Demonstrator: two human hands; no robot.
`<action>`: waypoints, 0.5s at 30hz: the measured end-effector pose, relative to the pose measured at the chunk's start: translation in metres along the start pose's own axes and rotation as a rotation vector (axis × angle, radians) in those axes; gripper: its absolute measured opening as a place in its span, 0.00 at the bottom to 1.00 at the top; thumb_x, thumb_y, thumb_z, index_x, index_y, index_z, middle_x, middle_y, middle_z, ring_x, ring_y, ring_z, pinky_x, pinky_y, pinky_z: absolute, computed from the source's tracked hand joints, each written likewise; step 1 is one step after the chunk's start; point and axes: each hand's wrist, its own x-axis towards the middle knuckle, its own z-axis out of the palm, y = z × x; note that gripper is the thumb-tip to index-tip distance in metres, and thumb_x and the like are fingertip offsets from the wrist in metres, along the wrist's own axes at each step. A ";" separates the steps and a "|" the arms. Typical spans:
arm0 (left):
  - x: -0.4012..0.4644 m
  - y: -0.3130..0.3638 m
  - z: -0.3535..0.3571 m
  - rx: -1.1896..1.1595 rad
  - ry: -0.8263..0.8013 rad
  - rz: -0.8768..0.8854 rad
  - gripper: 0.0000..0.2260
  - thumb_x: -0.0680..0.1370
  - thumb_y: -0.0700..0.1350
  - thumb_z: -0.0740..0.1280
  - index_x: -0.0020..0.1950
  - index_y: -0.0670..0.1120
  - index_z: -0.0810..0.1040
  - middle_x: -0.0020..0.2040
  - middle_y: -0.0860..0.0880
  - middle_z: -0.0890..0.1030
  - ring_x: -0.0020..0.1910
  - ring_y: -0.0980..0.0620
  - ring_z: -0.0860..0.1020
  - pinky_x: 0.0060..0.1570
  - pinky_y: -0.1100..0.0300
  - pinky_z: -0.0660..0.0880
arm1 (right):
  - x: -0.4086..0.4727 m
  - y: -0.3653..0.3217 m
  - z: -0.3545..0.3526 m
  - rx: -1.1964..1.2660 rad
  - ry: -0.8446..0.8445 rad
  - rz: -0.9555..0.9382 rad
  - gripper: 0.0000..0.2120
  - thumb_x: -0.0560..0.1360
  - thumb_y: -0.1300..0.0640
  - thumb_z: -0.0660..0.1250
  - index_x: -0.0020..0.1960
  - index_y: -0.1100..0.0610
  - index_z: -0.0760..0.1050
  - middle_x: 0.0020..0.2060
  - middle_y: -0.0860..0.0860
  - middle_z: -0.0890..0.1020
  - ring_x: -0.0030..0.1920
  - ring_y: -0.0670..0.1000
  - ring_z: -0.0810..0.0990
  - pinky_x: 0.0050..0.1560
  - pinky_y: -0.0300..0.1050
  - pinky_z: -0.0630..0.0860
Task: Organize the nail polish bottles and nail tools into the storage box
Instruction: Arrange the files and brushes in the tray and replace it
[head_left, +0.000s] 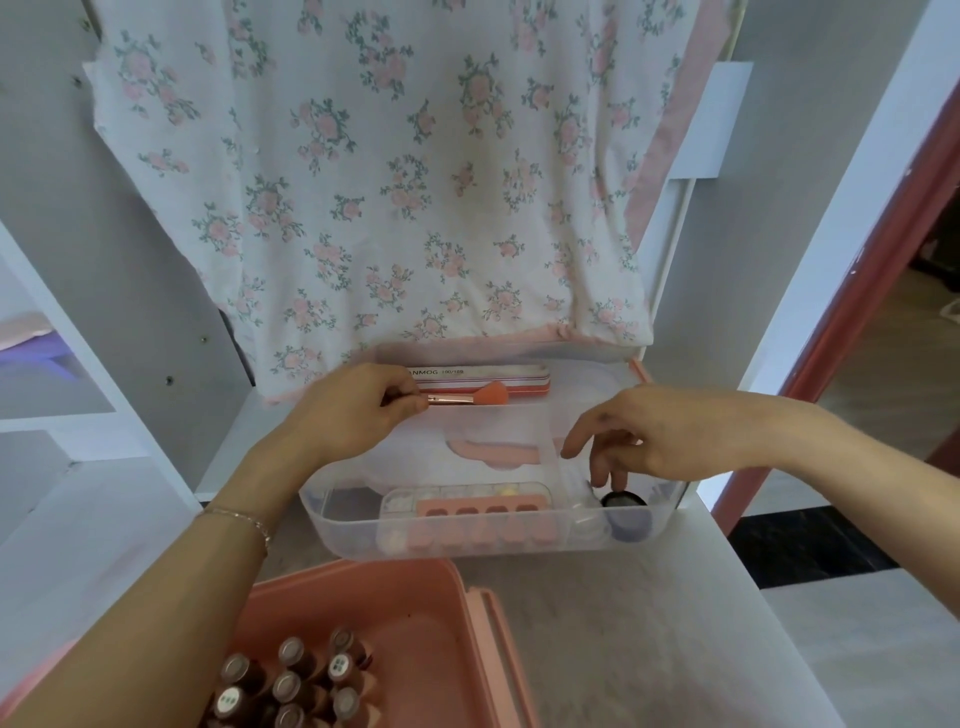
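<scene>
A clear plastic tray (332, 525) stands on the table in the middle. My left hand (358, 410) pinches the handle of a small rose-gold brush with orange bristles (470, 397) over the tray's back compartment. Behind the brush lies a white and pink nail buffer block (493, 375). My right hand (649, 441) hovers with relaxed fingers above the tray's right compartment, over a black-lidded jar (623, 501). A pink toe separator (483, 512) and a clear compartment case (467, 491) lie along the tray's front. The pink storage box (415, 613) nearest me holds several nail polish bottles (291, 680).
A floral cloth (374, 182) hangs over the wall behind the tray. White shelving (62, 415) stands at the left. The grey tabletop (623, 649) runs to an edge at the right, with a doorway (883, 322) beyond.
</scene>
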 end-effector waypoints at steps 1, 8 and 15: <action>0.000 0.000 0.000 0.001 0.001 0.001 0.06 0.77 0.50 0.64 0.42 0.51 0.76 0.36 0.51 0.78 0.35 0.52 0.73 0.37 0.56 0.69 | 0.000 0.001 0.001 -0.006 0.034 0.000 0.17 0.76 0.65 0.57 0.60 0.50 0.73 0.44 0.45 0.83 0.42 0.40 0.80 0.47 0.32 0.75; -0.001 0.002 -0.001 -0.018 0.019 0.009 0.06 0.77 0.49 0.65 0.40 0.50 0.77 0.36 0.51 0.78 0.35 0.53 0.73 0.38 0.56 0.70 | 0.005 0.008 0.015 -0.107 0.533 -0.009 0.09 0.75 0.55 0.64 0.54 0.51 0.78 0.52 0.46 0.80 0.52 0.44 0.75 0.57 0.41 0.69; -0.007 0.003 -0.010 -0.188 0.364 -0.025 0.05 0.76 0.41 0.65 0.47 0.45 0.80 0.43 0.52 0.78 0.43 0.54 0.73 0.39 0.72 0.65 | 0.014 0.013 0.047 0.443 1.016 0.289 0.17 0.75 0.57 0.64 0.63 0.55 0.70 0.65 0.53 0.68 0.66 0.52 0.66 0.62 0.38 0.59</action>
